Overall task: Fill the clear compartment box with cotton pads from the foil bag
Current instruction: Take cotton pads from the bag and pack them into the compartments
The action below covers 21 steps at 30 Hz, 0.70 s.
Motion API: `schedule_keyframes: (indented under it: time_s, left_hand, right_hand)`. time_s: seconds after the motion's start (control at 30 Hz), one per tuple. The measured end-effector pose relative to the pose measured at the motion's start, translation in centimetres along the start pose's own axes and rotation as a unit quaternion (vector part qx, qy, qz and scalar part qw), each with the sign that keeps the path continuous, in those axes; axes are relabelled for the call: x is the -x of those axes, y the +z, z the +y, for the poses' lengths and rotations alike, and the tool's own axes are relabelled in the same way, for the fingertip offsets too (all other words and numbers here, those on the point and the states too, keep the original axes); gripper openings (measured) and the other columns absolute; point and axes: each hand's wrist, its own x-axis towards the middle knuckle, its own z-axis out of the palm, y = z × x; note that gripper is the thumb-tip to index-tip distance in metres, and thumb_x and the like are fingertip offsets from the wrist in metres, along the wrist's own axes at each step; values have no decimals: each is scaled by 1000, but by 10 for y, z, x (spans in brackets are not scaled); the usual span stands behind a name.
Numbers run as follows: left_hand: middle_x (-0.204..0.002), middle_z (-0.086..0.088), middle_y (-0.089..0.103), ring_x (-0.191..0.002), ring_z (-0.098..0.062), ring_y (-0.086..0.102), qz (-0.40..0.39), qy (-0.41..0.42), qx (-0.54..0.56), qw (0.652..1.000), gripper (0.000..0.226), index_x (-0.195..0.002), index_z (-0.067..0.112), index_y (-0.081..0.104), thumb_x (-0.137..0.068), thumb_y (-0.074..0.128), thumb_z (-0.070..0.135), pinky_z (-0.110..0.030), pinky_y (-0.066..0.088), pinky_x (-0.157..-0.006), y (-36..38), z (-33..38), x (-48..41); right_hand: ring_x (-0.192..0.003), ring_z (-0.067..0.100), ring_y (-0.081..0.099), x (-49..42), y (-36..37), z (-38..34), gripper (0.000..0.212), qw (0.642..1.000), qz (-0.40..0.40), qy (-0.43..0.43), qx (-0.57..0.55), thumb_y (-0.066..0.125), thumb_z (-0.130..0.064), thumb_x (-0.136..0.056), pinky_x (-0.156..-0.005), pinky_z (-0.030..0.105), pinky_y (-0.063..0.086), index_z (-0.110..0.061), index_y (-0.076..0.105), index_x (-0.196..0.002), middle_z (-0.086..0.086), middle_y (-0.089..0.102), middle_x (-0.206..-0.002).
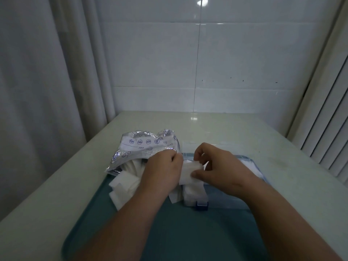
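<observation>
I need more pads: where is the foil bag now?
Head view: the foil bag lies left of centre, at the far left corner of the teal tray, beyond the left hand and left of the clear compartment box.

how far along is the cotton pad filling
Partway. The clear box already holds pads in its near-left compartment. The left hand and right hand pinch another pad stack over it. The foil bag holds more, and loose pads lie on the tray.

Left of the compartment box (pixel 231 198), the foil bag (pixel 143 149) and loose cotton pads (pixel 124 187) block the way. Beyond the box lies bare tabletop (pixel 216 129); nearer, open tray (pixel 188 238).
</observation>
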Motion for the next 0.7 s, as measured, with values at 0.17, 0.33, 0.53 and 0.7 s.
schedule_keyframes:
  time_s: [0.17, 0.33, 0.53, 0.7]
  left_hand:
    - [-65, -12, 52, -70, -30, 50, 0, 10, 1, 1000, 33, -64, 4, 45, -91, 47, 23, -38, 33, -58, 1, -1, -1]
    - [-68, -14, 55, -70, -30, 51, 1, 16, -3, 1000, 33, -67, 0, 48, -92, 47, 23, -38, 33, -58, 1, -2, -2]
    - [-64, -11, 51, -64, -24, 43, 1, 11, -5, 1000, 34, -61, 8, 41, -92, 45, 22, -37, 30, -57, 1, 0, -1]
    - [-63, -9, 49, -66, -25, 44, -2, -3, 41, 999, 37, -62, 7, 42, -94, 45, 26, -37, 32, -59, -1, 3, 2]
  right_hand:
    - [-73, 5, 58, -1, 0, 0, 28, 1000, -4, 4, -4, 73, -33, -82, -64, 20, 47, -37, 49, -96, -17, 58, -91]
    - [-75, 5, 60, 0, 1, 1, 29, 1000, -7, 0, -2, 73, -37, -82, -70, 24, 54, -40, 48, -98, -18, 58, -92]
    - [-66, 9, 67, 0, 0, 1, 24, 999, -23, 6, -24, 71, -33, -84, -58, 23, 58, -38, 50, -95, -11, 64, -95]
    - [-59, 8, 67, 2, 0, -2, 17, 998, -14, -1, -56, 68, -26, -89, -52, 20, 55, -32, 52, -88, -5, 67, -85]
